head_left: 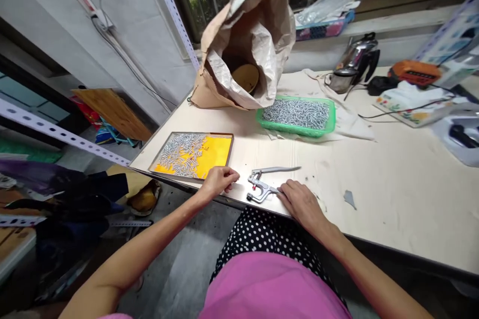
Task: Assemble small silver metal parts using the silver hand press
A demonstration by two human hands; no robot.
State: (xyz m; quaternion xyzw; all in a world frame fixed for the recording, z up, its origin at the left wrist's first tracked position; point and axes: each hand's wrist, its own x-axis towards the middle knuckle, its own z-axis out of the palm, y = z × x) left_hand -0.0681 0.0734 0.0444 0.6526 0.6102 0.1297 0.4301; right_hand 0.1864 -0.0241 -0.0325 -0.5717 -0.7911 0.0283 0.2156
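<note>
My left hand (220,180) is at the table's front edge, by the near right corner of a shallow tray (231,147). Its thumb and fingers are pinched together; whatever they hold is too small to make out. Small silver metal pieces (183,152), like screws or pins, lie over the left part of the tray's yellow bottom. My right hand (301,202) is closed on the lower handle of grey snap-fastener pliers (264,189). The pliers lie on the table with their handles spread and their jaw towards my left hand.
A green plastic basket (325,130) full of similar metal pieces stands behind the pliers. Beside it leans a big open paper sack (213,84) with a yellowish round thing inside. A metal kettle (357,57), an orange device (415,74) and a tissue box (402,109) stand at the back right. A grey scrap (350,198) lies right of my hand.
</note>
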